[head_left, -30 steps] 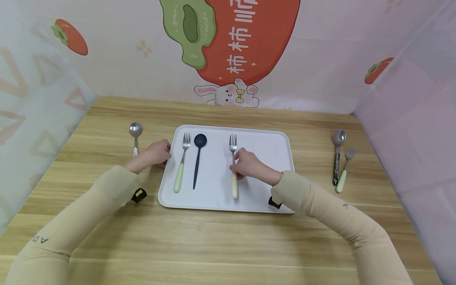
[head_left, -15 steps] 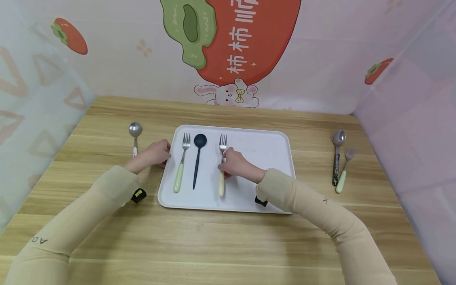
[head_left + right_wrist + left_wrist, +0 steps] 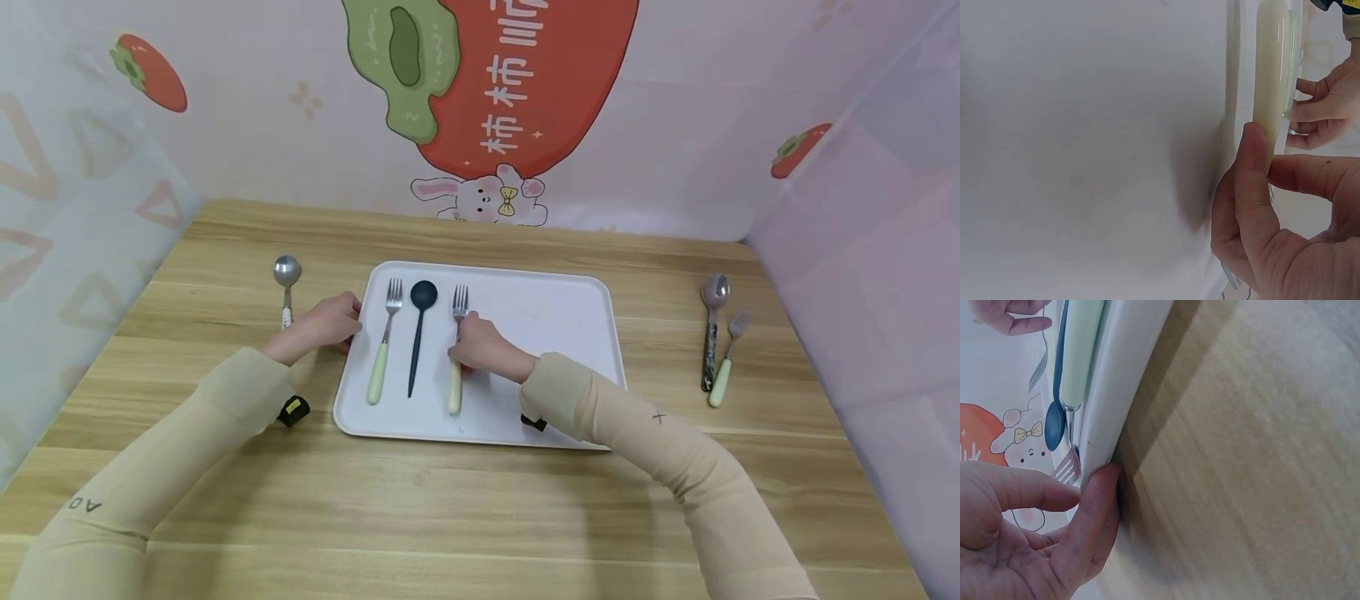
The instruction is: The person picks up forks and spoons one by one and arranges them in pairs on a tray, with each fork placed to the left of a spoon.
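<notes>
My right hand (image 3: 486,346) pinches a fork with a cream handle (image 3: 455,390) over the white tray (image 3: 547,321). In the right wrist view, thumb and fingers meet around the cream handle (image 3: 1270,69) just above the fork's neck. My left hand (image 3: 332,323) holds the tray's left rim; the left wrist view has its thumb and forefinger on either side of the rim (image 3: 1124,381). Left of the held fork on the tray lie a black spoon (image 3: 423,294) and a fork with a light green handle (image 3: 377,375), roughly side by side.
Beyond the tray's left side lies a metal spoon (image 3: 287,270), its handle partly behind my left arm. To the right, a spoon with a dark patterned handle (image 3: 708,350) and a small green-handled fork (image 3: 720,382) lie on the wooden table (image 3: 450,517). Printed cloth walls surround the table.
My right hand has moved left across the tray with the cream-handled fork, bringing it close to the black spoon. My left hand has stayed at the tray's rim.
</notes>
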`<action>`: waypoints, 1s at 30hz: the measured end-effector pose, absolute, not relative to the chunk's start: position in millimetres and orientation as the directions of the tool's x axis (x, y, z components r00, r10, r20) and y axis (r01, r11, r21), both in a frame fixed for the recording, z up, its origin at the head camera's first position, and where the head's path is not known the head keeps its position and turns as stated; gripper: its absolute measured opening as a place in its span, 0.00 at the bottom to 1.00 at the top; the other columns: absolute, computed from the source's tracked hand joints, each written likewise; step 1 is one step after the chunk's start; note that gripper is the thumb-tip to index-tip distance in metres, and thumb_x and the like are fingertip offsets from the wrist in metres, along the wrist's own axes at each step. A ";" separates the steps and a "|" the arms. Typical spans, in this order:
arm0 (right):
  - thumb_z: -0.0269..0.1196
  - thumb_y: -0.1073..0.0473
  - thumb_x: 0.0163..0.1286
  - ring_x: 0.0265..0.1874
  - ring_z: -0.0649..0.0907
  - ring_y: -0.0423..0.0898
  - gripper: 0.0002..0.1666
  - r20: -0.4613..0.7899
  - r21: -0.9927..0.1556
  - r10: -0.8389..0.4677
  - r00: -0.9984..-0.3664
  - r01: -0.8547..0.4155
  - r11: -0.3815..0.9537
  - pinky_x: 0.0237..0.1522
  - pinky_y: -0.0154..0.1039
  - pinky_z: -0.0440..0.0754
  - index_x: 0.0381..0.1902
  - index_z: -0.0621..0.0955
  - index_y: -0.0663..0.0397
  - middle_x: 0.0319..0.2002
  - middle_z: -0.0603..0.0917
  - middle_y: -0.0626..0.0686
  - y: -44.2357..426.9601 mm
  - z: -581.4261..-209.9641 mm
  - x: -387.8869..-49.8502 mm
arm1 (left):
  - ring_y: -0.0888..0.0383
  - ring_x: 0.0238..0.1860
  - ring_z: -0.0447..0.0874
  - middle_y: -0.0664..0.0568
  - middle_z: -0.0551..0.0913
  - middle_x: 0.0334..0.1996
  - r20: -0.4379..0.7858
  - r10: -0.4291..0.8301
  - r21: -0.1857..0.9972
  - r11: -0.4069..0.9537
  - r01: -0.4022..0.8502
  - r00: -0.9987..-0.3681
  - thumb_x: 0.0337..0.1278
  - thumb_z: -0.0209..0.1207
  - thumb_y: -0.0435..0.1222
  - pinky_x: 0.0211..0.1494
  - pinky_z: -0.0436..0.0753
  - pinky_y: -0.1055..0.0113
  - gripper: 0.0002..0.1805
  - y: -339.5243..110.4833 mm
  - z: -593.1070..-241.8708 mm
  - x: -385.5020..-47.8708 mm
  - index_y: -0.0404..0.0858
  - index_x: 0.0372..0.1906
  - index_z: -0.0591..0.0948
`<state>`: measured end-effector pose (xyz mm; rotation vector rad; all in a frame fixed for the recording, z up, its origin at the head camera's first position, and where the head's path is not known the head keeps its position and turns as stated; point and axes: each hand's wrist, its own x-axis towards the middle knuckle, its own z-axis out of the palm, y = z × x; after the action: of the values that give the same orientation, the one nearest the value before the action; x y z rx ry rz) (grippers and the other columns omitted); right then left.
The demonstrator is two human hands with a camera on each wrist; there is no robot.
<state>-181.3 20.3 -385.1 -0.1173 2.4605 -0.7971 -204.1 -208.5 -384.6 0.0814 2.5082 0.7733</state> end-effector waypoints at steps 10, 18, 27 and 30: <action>0.56 0.64 0.61 0.14 0.78 0.43 0.30 -0.505 -0.512 -0.212 -0.837 0.093 0.854 0.16 0.30 0.77 0.59 0.61 0.70 0.21 0.78 0.55 16.9 -386.6 -186.2 | 0.49 0.32 0.78 0.29 0.70 0.43 -0.445 0.208 0.553 0.829 -0.085 -0.871 0.57 0.44 0.26 0.27 0.83 0.68 0.20 -209.5 -386.6 -204.5 0.20 0.53 0.61; 0.56 0.64 0.62 0.13 0.78 0.43 0.25 -0.517 -0.483 -0.198 -0.833 0.092 0.871 0.14 0.29 0.75 0.54 0.63 0.70 0.19 0.78 0.55 13.5 -384.2 -186.7 | 0.50 0.30 0.78 0.29 0.71 0.42 -0.445 0.202 0.544 0.835 -0.085 -0.873 0.56 0.44 0.26 0.27 0.83 0.69 0.20 -209.6 -388.5 -205.6 0.20 0.53 0.62; 0.55 0.63 0.63 0.14 0.79 0.44 0.24 -0.531 -0.480 -0.178 -0.828 0.121 0.869 0.13 0.29 0.76 0.54 0.63 0.68 0.23 0.77 0.56 12.2 -383.0 -186.2 | 0.49 0.32 0.78 0.29 0.70 0.43 -0.455 0.197 0.541 0.836 -0.093 -0.869 0.57 0.43 0.27 0.28 0.83 0.68 0.20 -209.0 -386.2 -204.6 0.20 0.53 0.61; 0.55 0.63 0.64 0.14 0.79 0.44 0.23 -0.533 -0.477 -0.173 -0.828 0.125 0.870 0.15 0.30 0.77 0.53 0.64 0.67 0.26 0.77 0.57 11.8 -382.9 -186.3 | 0.49 0.32 0.78 0.29 0.70 0.43 -0.454 0.199 0.544 0.834 -0.094 -0.868 0.57 0.43 0.27 0.28 0.83 0.68 0.20 -208.4 -385.5 -203.9 0.20 0.53 0.61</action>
<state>-186.3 11.8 -382.9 -0.0345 2.4550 -0.6792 -203.9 -208.4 -385.5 0.0772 2.5069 0.7786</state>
